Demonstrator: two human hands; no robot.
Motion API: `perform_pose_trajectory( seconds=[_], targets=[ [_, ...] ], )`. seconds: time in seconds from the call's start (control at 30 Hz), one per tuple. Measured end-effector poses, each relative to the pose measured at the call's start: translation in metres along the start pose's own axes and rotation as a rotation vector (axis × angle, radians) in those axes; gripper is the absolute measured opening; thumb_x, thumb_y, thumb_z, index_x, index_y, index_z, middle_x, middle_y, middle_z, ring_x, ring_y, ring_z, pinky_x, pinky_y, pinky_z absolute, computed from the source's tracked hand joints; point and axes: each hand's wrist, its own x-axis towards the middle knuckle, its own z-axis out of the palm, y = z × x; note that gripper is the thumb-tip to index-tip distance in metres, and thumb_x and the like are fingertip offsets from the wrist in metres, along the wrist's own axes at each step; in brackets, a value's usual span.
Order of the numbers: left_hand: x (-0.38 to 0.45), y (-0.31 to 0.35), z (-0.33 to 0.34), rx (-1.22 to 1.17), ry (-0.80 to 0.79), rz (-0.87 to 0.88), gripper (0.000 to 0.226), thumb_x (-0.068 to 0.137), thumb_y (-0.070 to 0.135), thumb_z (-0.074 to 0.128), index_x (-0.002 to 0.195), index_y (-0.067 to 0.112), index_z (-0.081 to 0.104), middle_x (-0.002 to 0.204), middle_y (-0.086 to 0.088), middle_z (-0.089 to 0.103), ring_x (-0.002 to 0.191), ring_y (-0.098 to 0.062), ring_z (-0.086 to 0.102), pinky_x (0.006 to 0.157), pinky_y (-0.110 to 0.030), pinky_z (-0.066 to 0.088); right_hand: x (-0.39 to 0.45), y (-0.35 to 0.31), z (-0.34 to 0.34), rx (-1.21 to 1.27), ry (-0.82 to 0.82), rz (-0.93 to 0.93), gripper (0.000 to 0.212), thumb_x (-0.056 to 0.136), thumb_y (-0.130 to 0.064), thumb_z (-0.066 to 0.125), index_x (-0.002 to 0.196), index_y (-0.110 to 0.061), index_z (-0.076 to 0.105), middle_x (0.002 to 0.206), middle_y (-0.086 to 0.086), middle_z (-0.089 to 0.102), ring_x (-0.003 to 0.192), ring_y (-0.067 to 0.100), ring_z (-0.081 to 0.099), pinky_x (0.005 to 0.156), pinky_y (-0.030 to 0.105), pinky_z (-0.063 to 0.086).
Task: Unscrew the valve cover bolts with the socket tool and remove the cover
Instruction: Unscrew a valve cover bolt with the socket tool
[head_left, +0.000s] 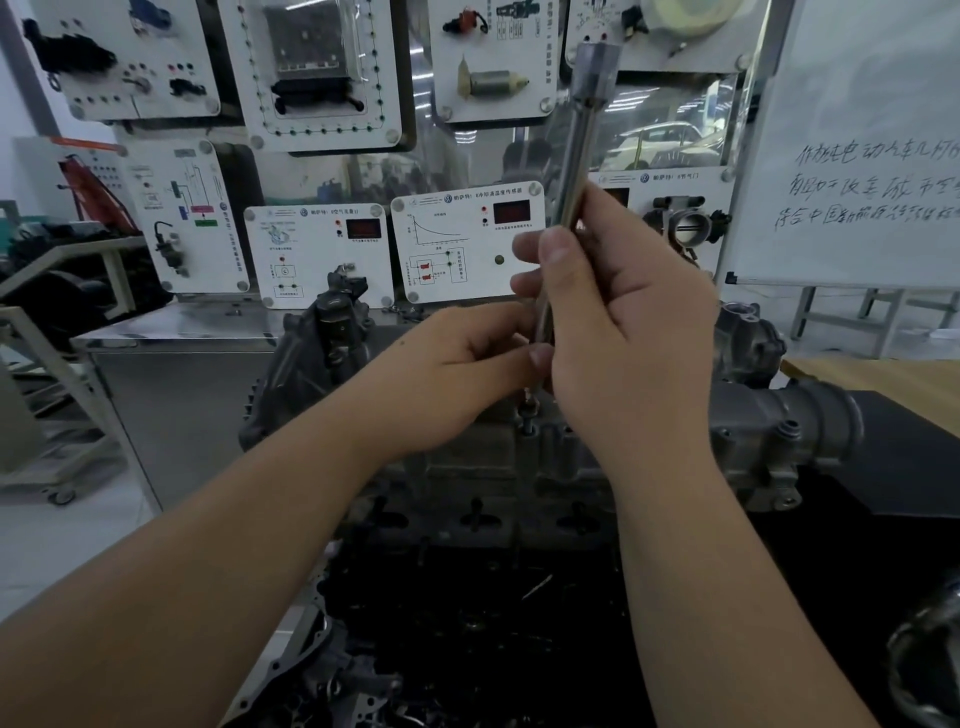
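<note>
Long socket tool (574, 171) near-upright over valve cover (519, 467), tip on bolt (529, 410) at cover's top edge, right hand (623, 332) wrapped round shaft, left hand (457, 374) pinching lower shaft, panels (467, 241) behind cover with VW logos, Chinese labels, handwritten whiteboard (857, 156) right of tool.

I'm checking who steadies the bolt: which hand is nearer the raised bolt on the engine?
Left. The left hand pinches just above the raised metal bolt; the right hand grips the long silver socket tool higher.
</note>
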Motion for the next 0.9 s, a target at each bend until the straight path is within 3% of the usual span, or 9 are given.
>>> perform_pose_trajectory(
  seconds=[0.07, 0.13, 0.23, 0.37, 0.5, 0.6, 0.7, 0.8, 0.9],
  targets=[
    [0.0001, 0.0005, 0.0005, 0.02, 0.012, 0.004, 0.033, 0.094, 0.036, 0.058, 0.113, 0.012, 0.07, 0.102, -0.02, 0.073, 0.094, -0.046, 0.066, 0.085, -0.062, 0.053, 0.0, 0.0006, -0.0002, 0.034, 0.007, 0.018, 0.045, 0.103, -0.021, 0.051, 0.147, -0.013, 0.051, 0.098, -0.01, 0.074, 0.089, 0.006, 0.072, 0.076, 0.026, 0.06],
    [0.0004, 0.0005, 0.0025, 0.034, 0.036, 0.001, 0.037, 0.09, 0.037, 0.061, 0.112, 0.008, 0.069, 0.103, -0.018, 0.073, 0.096, -0.042, 0.067, 0.085, -0.059, 0.054, 0.0002, 0.0006, -0.0009, 0.05, 0.004, 0.019, 0.047, 0.102, -0.023, 0.056, 0.147, -0.016, 0.05, 0.098, -0.008, 0.075, 0.088, 0.007, 0.072, 0.077, 0.026, 0.059],
    [0.0012, 0.0012, 0.0062, 0.037, 0.049, -0.011, 0.045, 0.084, 0.039, 0.066, 0.117, 0.008, 0.067, 0.108, -0.017, 0.073, 0.099, -0.04, 0.068, 0.088, -0.059, 0.054, 0.0007, -0.0012, -0.001, 0.024, -0.002, 0.005, 0.032, 0.099, -0.024, 0.063, 0.13, -0.017, 0.065, 0.091, -0.012, 0.071, 0.085, 0.01, 0.07, 0.074, 0.031, 0.058],
    [0.0011, 0.0021, 0.0053, 0.025, 0.036, -0.016, 0.042, 0.089, 0.041, 0.06, 0.114, 0.009, 0.069, 0.104, -0.021, 0.072, 0.094, -0.045, 0.067, 0.084, -0.063, 0.053, -0.0001, -0.0023, -0.0022, -0.116, 0.035, -0.058, 0.019, 0.102, -0.02, 0.054, 0.109, -0.014, 0.071, 0.083, -0.013, 0.067, 0.078, 0.011, 0.067, 0.068, 0.029, 0.056],
    [-0.0008, 0.0019, 0.0016, -0.016, 0.022, -0.023, 0.038, 0.093, 0.038, 0.058, 0.115, 0.009, 0.07, 0.105, -0.031, 0.069, 0.094, -0.052, 0.065, 0.084, -0.068, 0.051, 0.0002, -0.0024, -0.0027, -0.075, -0.016, 0.008, 0.038, 0.104, -0.021, 0.048, 0.139, -0.011, 0.06, 0.101, -0.011, 0.073, 0.086, 0.005, 0.069, 0.071, 0.027, 0.059],
    [-0.0007, 0.0, 0.0029, 0.003, 0.059, -0.016, 0.026, 0.095, 0.026, 0.065, 0.113, 0.008, 0.069, 0.105, -0.021, 0.072, 0.096, -0.046, 0.067, 0.086, -0.061, 0.054, -0.0007, -0.002, -0.0024, -0.057, -0.032, 0.0, 0.045, 0.103, -0.024, 0.051, 0.147, -0.013, 0.051, 0.102, -0.009, 0.075, 0.087, 0.003, 0.069, 0.075, 0.023, 0.057],
    [0.0005, 0.0, 0.004, -0.003, 0.068, -0.031, 0.03, 0.093, 0.025, 0.07, 0.114, 0.003, 0.066, 0.106, -0.019, 0.072, 0.097, -0.045, 0.068, 0.085, -0.061, 0.054, -0.0013, -0.0023, -0.001, -0.067, -0.03, -0.037, 0.031, 0.1, -0.021, 0.063, 0.13, -0.016, 0.065, 0.088, -0.014, 0.069, 0.078, 0.003, 0.065, 0.07, 0.016, 0.05],
    [0.0003, 0.0003, 0.0045, -0.026, 0.068, -0.02, 0.03, 0.092, 0.026, 0.068, 0.112, 0.004, 0.067, 0.103, -0.02, 0.072, 0.094, -0.048, 0.067, 0.083, -0.064, 0.053, -0.0024, -0.0035, 0.0005, -0.154, 0.033, -0.081, 0.015, 0.099, -0.019, 0.063, 0.107, -0.011, 0.074, 0.078, -0.014, 0.061, 0.072, 0.002, 0.056, 0.068, 0.009, 0.039],
    [-0.0015, 0.0011, 0.0028, -0.049, 0.027, 0.001, 0.031, 0.094, 0.032, 0.058, 0.112, 0.009, 0.069, 0.103, -0.025, 0.071, 0.092, -0.054, 0.064, 0.082, -0.069, 0.051, -0.0028, -0.0045, 0.0005, -0.102, -0.012, -0.048, 0.017, 0.102, -0.019, 0.058, 0.097, -0.008, 0.07, 0.071, -0.009, 0.06, 0.067, 0.01, 0.058, 0.059, 0.023, 0.047]
  ],
)
